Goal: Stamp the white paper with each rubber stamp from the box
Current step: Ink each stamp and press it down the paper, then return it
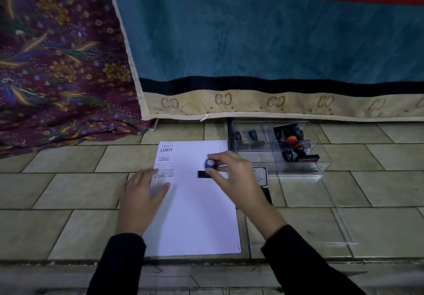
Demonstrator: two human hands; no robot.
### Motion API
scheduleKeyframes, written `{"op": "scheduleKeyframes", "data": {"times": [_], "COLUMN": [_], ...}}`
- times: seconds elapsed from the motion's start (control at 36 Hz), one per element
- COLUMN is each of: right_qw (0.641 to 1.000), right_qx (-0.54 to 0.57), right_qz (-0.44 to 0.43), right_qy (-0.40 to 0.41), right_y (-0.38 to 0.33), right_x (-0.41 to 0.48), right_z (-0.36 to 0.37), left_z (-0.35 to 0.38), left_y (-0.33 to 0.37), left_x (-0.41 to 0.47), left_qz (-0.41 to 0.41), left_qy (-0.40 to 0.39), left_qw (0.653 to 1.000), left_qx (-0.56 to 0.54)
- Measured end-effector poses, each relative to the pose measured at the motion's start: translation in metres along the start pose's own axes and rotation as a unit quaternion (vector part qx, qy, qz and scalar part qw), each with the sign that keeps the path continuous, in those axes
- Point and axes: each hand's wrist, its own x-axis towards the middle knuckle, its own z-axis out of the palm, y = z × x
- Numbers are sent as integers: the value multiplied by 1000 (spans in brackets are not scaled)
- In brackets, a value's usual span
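Teal striped cloth hangs across the back, with a floral cloth to its left, both reaching the tiled floor.

We find the white paper lying flat on the tiles, directly in front of the person. The clear box stands just beyond the sheet's far right corner.

The left hand lies flat with fingers spread, pressing the paper's left edge. The right hand pinches the blue knob of a rubber stamp. The stamp's dark base sits at or just above the upper middle of the sheet; we cannot tell whether it touches.

A small framed case, possibly an ink pad, sits close behind the right wrist.

Several more stamps, blue-handled and orange-handled, lie in the box compartments. We cannot count them reliably.

Three prints run down the upper left of the paper, the top one reading SAMPLE.

We judge the task partly done: one stamp is in hand, and those in the box may be untried.
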Motion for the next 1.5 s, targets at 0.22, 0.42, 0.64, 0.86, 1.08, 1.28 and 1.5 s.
{"op": "scheduleKeyframes", "data": {"times": [0.22, 0.42, 0.64, 0.86, 1.08, 1.28, 1.5], "right_qw": [993, 986, 982, 982, 991, 983, 991], "right_qx": [-39, -71, -79, -95, 88, 103, -57], "right_qz": [-12, 4, 20, -2, 78, 122, 66], "right_qy": [-110, -152, -171, -162, 64, 95, 98], "right_y": [-23, -23, -19, -18, -5, 16, 39], "right_x": [37, 44, 41, 38, 36, -11, -57], "right_z": [78, 101, 114, 119, 54, -22, -46], "left_z": [11, 13, 16, 17, 12, 4, 25], "left_y": [-30, -32, -35, -36, -37, -32, 49], "left_x": [-8, -7, -6, -6, -3, 0, -8], "left_qz": [-27, -30, -28, -27, -38, -101, 96], "left_qy": [8, 11, 16, 25, 33, 30, 7], "left_qw": [998, 997, 997, 997, 999, 979, 990], "left_qx": [56, 73, 76, 72, 0, -177, -100]}}
